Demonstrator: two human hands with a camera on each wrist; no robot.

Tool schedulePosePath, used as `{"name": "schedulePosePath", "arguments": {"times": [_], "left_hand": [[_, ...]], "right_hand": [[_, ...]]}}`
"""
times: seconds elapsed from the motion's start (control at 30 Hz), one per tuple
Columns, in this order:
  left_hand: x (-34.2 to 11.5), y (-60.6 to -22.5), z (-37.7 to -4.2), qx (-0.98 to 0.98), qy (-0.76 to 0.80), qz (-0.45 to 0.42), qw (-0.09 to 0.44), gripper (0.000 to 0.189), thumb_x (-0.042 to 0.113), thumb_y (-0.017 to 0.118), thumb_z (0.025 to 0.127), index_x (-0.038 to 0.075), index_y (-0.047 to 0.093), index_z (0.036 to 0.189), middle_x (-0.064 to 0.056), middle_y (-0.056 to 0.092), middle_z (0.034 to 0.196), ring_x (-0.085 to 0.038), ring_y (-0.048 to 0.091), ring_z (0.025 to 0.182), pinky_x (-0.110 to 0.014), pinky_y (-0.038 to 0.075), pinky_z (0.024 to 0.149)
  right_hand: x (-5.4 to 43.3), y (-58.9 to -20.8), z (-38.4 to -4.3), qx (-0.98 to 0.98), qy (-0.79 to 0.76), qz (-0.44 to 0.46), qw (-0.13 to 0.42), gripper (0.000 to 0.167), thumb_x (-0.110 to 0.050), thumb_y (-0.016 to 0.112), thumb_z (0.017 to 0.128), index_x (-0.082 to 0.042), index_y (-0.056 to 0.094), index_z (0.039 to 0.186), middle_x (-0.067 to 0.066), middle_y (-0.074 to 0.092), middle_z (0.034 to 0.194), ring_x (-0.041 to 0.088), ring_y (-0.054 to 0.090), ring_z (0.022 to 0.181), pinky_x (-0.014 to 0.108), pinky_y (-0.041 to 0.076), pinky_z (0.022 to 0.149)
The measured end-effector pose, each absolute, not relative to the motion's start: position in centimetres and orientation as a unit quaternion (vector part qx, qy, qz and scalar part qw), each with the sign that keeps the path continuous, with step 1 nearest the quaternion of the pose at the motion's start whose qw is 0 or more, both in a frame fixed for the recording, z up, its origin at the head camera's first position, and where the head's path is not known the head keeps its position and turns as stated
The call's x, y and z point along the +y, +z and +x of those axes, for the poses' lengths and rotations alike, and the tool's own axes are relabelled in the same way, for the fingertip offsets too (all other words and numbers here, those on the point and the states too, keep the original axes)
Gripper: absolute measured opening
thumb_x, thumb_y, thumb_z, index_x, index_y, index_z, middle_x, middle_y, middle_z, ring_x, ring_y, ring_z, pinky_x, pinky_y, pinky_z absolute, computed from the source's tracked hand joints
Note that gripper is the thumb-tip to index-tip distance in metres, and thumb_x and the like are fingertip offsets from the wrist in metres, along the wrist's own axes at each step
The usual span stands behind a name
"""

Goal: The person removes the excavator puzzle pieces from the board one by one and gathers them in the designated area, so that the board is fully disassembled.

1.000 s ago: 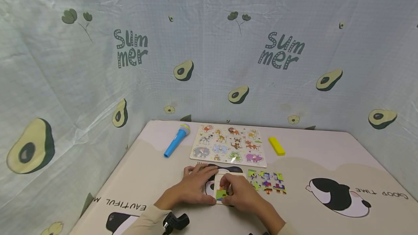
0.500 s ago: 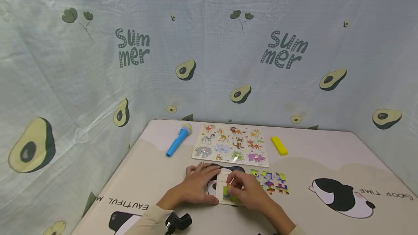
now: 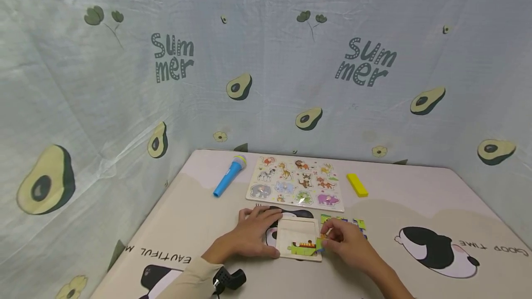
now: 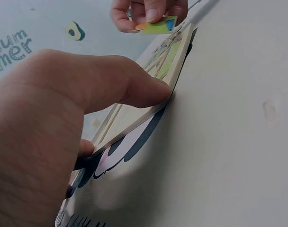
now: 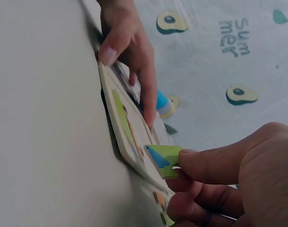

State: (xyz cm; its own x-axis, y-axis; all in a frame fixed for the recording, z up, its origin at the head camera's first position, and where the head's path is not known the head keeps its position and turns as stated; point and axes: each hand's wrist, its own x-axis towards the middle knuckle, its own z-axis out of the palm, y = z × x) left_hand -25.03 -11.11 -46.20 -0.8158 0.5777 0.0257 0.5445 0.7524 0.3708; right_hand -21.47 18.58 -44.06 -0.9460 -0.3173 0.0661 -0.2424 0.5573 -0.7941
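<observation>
My left hand holds the left side of a small wooden puzzle tray, thumb on its near corner and fingers at the far one. Joined jigsaw pieces, green with a brown and red picture, lie along the tray's near side. Between thumb and fingers, my right hand pinches a green jigsaw piece with a blue patch. That piece is raised over the tray's right edge, tilted. Loose jigsaw pieces lie right of the tray, partly hidden behind the right hand.
Behind the tray lies a larger animal peg puzzle board. A blue toy microphone is to its left, a yellow block to its right. A printed cloth covers the table, and patterned curtains enclose its back and sides.
My right hand has drawn the green piece up and rightward, from inside the tray to its right edge. The joined pieces in the tray are uncovered now. The left hand stays on the tray.
</observation>
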Motion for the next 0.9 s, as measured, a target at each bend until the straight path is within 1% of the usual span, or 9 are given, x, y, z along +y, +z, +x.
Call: {"name": "schedulePosePath", "arguments": {"times": [0.33,0.5,0.63,0.73,0.9], "left_hand": [[-11.0,-46.0,-25.0,0.935,0.184,0.298,0.046,0.093,0.059,0.072,0.074,0.024,0.042,0.155,0.006,0.039,0.16,-0.028,0.026,0.148,-0.061,0.018,0.106],[-11.1,-46.1,-25.0,0.934,0.188,0.3,0.046,0.094,0.06,0.072,0.074,0.022,0.042,0.155,0.004,0.039,0.16,-0.03,0.026,0.148,-0.061,0.018,0.106],[-11.2,-46.1,-25.0,0.934,0.19,0.3,0.045,0.093,0.059,0.072,0.075,0.022,0.042,0.155,0.004,0.039,0.16,-0.03,0.026,0.148,-0.061,0.018,0.106],[-11.1,-46.1,-25.0,0.934,0.191,0.299,0.046,0.093,0.059,0.072,0.075,0.022,0.042,0.155,0.004,0.039,0.16,-0.03,0.025,0.149,-0.061,0.018,0.107],[-11.0,-46.1,-24.9,0.934,0.192,0.298,0.05,0.093,0.06,0.071,0.076,0.022,0.042,0.155,0.004,0.039,0.16,-0.03,0.025,0.149,-0.062,0.017,0.107]], "right_hand": [[20.4,-44.7,-21.3,0.883,-0.437,-0.156,0.075,0.022,-0.007,0.076,0.086,-0.005,0.062,0.103,0.001,0.059,0.072,0.014,0.056,0.058,0.025,0.045,0.055],[20.4,-44.8,-21.4,0.888,-0.428,-0.151,0.074,0.025,-0.006,0.077,0.085,-0.006,0.061,0.104,0.001,0.059,0.07,0.015,0.057,0.056,0.026,0.046,0.053],[20.1,-44.8,-21.4,0.901,-0.403,-0.147,0.061,0.027,-0.006,0.078,0.084,-0.008,0.06,0.104,0.0,0.058,0.069,0.014,0.056,0.054,0.026,0.046,0.052],[19.9,-44.7,-21.3,0.915,-0.371,-0.147,0.048,0.024,-0.006,0.079,0.084,-0.009,0.062,0.101,-0.001,0.056,0.069,0.013,0.054,0.055,0.027,0.044,0.053],[19.7,-44.7,-21.1,0.935,-0.324,-0.14,0.034,0.017,-0.01,0.082,0.081,-0.012,0.066,0.089,-0.003,0.054,0.069,0.013,0.049,0.063,0.026,0.04,0.057]]}}
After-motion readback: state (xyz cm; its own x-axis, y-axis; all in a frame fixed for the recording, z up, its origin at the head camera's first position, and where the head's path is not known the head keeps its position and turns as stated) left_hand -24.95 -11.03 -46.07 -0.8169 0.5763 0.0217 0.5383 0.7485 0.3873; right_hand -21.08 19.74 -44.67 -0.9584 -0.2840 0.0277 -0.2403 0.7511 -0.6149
